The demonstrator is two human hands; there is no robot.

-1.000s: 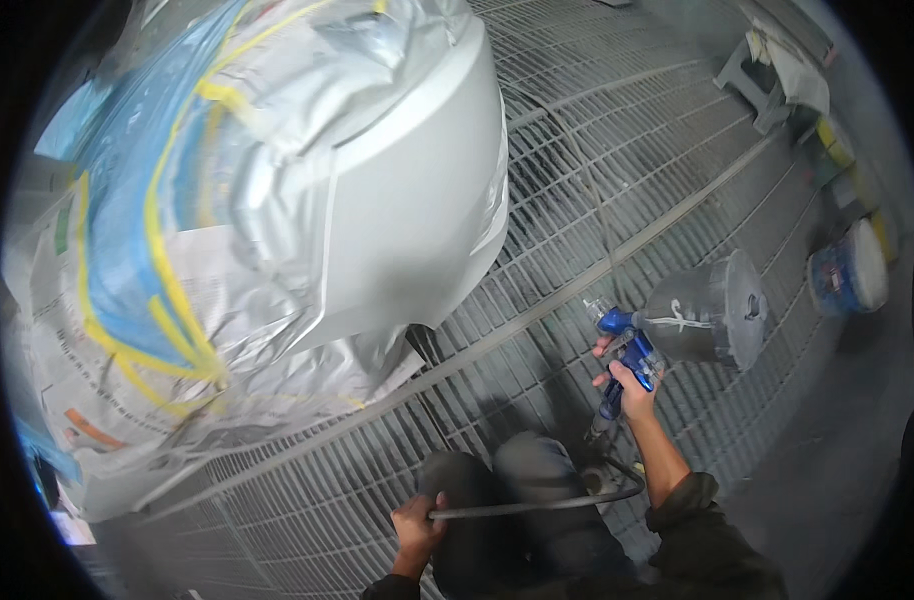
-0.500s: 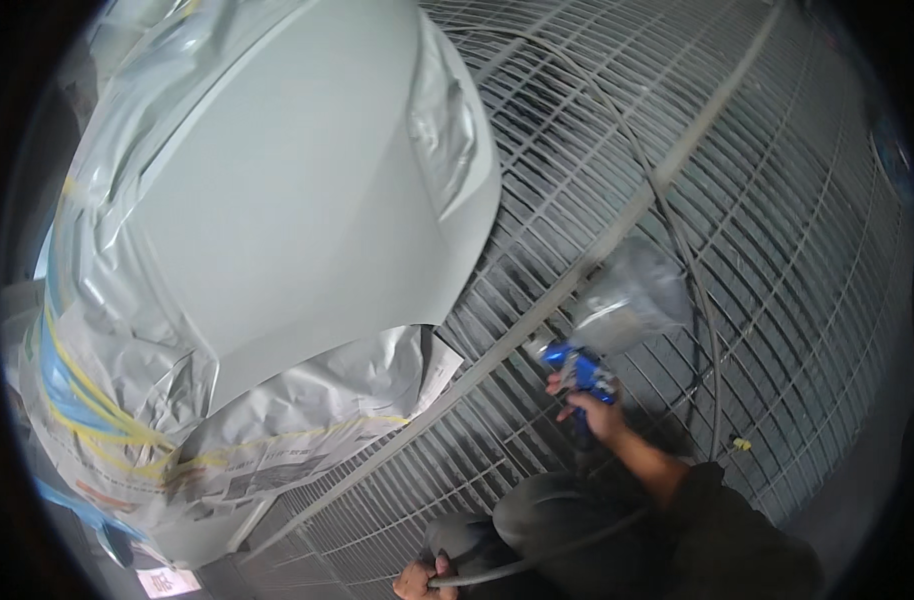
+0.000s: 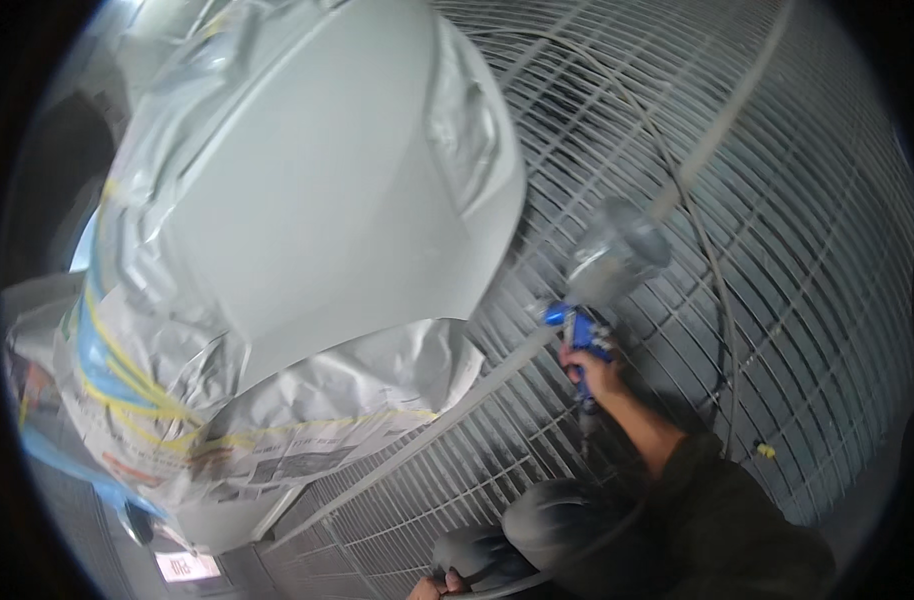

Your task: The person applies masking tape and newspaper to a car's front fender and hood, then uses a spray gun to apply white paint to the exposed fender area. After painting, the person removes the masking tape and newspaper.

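My right hand (image 3: 597, 374) is wrapped around the grip of a blue spray gun (image 3: 590, 337). On top of the gun sits a clear cup (image 3: 617, 252), tilted away to the right. The gun's nose points left, toward a pale grey painted car panel (image 3: 327, 190), with a gap between them. At the lower edge, my left hand (image 3: 435, 586) is partly cut off by the picture, its fingers closed on a grey hose (image 3: 507, 588). That hose crosses in front of my knees.
Crumpled masking film (image 3: 167, 270), printed paper (image 3: 307, 450) and yellow tape (image 3: 127, 405) surround the panel. Underfoot is a slatted metal grating (image 3: 797, 330). A long hose (image 3: 712, 270) curves over it on the right, near a small yellow piece (image 3: 765, 450).
The panel and grating have shifted slightly right in the picture. My right hand with the spray gun appears a little higher against the grating. My left hand has slid toward the lower edge.
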